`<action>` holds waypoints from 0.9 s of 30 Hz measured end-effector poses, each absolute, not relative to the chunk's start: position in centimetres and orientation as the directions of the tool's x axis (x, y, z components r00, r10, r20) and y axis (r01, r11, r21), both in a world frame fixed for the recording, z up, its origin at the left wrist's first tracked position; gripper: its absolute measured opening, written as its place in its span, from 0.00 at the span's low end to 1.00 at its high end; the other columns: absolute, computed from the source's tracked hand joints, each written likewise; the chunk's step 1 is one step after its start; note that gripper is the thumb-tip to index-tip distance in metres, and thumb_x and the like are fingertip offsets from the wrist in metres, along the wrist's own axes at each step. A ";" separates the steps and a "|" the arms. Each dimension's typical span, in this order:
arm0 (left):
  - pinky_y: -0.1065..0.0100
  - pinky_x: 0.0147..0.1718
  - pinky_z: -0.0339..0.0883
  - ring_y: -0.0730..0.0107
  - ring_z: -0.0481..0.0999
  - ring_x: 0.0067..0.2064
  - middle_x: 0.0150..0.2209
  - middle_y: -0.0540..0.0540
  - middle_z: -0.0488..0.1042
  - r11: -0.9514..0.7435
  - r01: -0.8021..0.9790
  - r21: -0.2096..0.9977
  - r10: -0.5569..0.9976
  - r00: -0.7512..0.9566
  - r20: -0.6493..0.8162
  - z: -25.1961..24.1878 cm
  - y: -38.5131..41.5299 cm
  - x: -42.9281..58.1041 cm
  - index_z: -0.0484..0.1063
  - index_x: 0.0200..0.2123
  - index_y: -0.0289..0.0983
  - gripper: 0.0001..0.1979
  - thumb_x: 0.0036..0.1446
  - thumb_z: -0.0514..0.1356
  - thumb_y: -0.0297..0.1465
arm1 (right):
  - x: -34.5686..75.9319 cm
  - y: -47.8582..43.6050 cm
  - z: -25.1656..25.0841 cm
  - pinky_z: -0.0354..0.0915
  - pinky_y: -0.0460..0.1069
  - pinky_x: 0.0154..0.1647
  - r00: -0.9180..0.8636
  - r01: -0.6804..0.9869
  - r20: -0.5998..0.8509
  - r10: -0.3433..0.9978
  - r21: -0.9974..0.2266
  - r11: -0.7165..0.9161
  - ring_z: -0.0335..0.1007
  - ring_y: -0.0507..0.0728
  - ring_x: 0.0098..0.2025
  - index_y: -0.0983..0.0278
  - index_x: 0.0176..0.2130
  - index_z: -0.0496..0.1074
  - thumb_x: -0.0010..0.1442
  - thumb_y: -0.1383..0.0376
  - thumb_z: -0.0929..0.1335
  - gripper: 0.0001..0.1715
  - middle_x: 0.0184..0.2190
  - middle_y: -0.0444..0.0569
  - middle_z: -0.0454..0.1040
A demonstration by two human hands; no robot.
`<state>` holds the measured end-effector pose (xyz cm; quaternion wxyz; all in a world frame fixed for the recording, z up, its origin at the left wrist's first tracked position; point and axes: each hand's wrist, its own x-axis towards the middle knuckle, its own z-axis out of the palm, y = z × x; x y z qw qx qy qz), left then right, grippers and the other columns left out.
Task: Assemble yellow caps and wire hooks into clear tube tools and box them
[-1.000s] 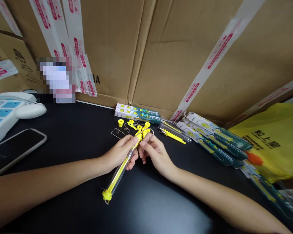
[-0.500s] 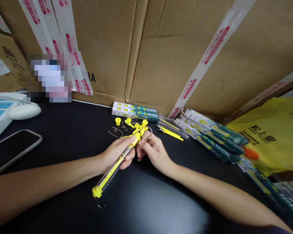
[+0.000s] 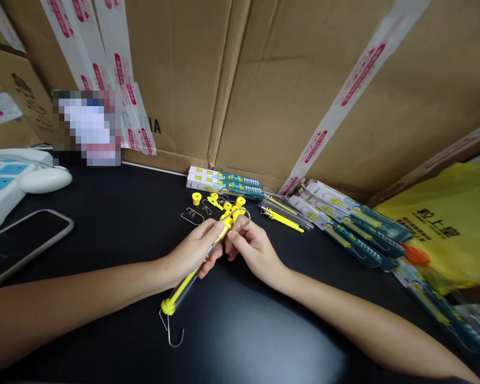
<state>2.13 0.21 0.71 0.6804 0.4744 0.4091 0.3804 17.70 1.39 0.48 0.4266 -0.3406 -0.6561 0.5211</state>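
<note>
A spring scale, a clear tube with a yellow strip inside and yellow end caps, slants across the middle of the view. My left hand is closed round its upper part. At the upper end a curved metal hook arches over, and my right hand pinches it between thumb and fingers. From the lower cap hangs a second wire hook, clear of my hands. Just beyond my hands lie loose yellow caps and bent wire pieces. My fingers hide part of the tube.
Printed spring scale boxes lie at the back, with more boxes to the right. Near them are clear tubes and a yellow rod. A phone and a power strip occupy the left. A yellow bag stands right.
The scale's lower end has swung slightly right and up, and the tube looks turned. Its lower hook now shows plainly. My right hand keeps its pinch on the upper hook.
</note>
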 end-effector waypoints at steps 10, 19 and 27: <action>0.81 0.06 0.48 0.84 0.50 0.10 0.14 0.59 0.58 0.402 -0.303 0.864 0.838 0.501 -0.215 1.6 -0.3 2.2 0.60 0.27 0.38 0.18 0.62 0.54 0.45 | 17.8 1.4 0.9 0.65 0.45 0.24 -0.406 -0.014 0.236 0.883 -0.967 0.253 0.64 0.48 0.20 0.61 0.29 0.59 0.61 0.58 0.67 0.15 0.18 0.38 0.67; 0.82 0.05 0.46 0.84 0.47 0.09 0.11 0.57 0.53 0.529 -0.311 0.789 0.718 0.659 -0.222 1.5 0.0 1.5 0.60 0.20 0.36 0.25 0.66 0.47 0.44 | 18.2 1.3 1.3 0.63 0.45 0.25 -0.444 0.033 0.219 0.869 -0.965 0.260 0.64 0.49 0.20 0.61 0.29 0.59 0.61 0.60 0.67 0.14 0.18 0.39 0.68; 0.81 0.05 0.45 0.84 0.44 0.09 0.11 0.58 0.50 0.616 -0.259 0.744 0.625 0.735 -0.262 1.2 0.3 0.9 0.58 0.18 0.37 0.28 0.64 0.46 0.48 | 18.6 1.3 1.5 0.65 0.45 0.26 -0.498 0.029 0.186 0.847 -0.973 0.230 0.66 0.49 0.22 0.61 0.31 0.59 0.63 0.58 0.66 0.14 0.20 0.40 0.69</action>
